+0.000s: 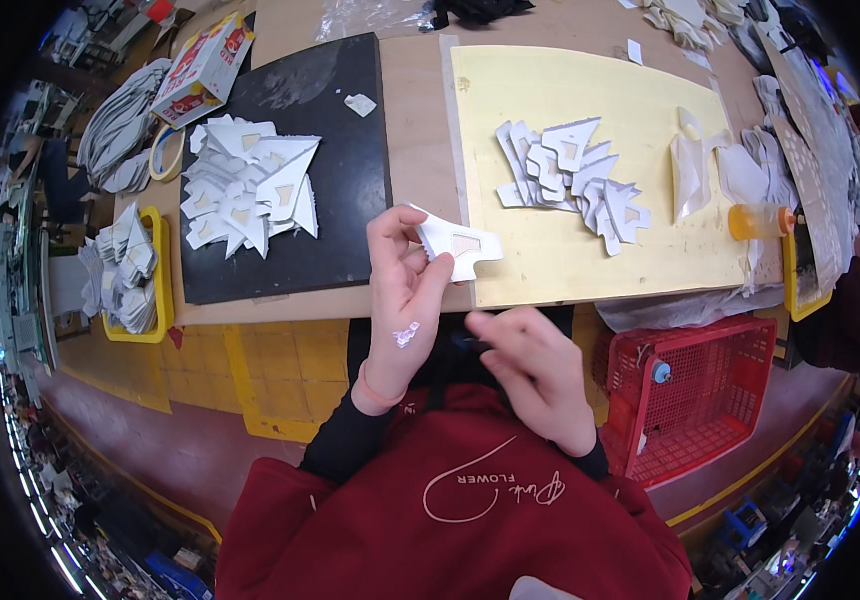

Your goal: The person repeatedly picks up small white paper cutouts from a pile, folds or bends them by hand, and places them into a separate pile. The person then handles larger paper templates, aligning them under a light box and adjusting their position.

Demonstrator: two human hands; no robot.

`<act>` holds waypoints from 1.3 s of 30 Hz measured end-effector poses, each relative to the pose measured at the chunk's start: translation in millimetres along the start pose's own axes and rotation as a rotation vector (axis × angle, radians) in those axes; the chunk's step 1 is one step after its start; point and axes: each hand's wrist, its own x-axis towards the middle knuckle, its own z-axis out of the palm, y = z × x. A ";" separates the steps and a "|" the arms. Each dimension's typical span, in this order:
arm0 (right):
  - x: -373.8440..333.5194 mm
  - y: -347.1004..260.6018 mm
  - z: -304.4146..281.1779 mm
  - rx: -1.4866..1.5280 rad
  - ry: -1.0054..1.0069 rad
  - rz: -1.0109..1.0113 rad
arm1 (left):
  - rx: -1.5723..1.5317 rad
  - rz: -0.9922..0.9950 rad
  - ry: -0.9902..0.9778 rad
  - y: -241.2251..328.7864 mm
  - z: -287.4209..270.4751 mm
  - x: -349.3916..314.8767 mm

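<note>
My left hand [405, 285] is closed on a white cut-out piece [460, 247] with a beige panel in its middle, held between thumb and fingers over the table's front edge. Lower and to the right, my right hand [535, 365] is curled, slightly blurred and apart from the piece. Something small and dark shows by its fingertips, too unclear to name. A heap of similar white pieces [250, 185] lies on the black board [350, 110] to the left. On the pale yellow board [530, 275] at the right, more white pieces [570, 165] overlap in a spread group.
At the left stand a yellow tray [160, 270] of white pieces, a tape roll [165, 155] and a white-and-red box [205, 70]. An orange bottle [760, 222] and translucent sheets [690, 165] are at the right. A red crate [695, 400] sits below the table.
</note>
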 end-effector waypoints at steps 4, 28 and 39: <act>-3.0 3.5 1.4 0.067 0.238 0.014 | 0.486 0.065 -0.289 8.4 -19.0 1.4; 5.4 6.2 6.3 -0.151 0.399 -0.014 | 0.314 0.120 -0.347 20.0 -8.3 -12.7; 7.5 8.7 -9.4 -0.149 0.306 -0.056 | 0.288 -0.070 -0.479 19.8 -21.9 -6.0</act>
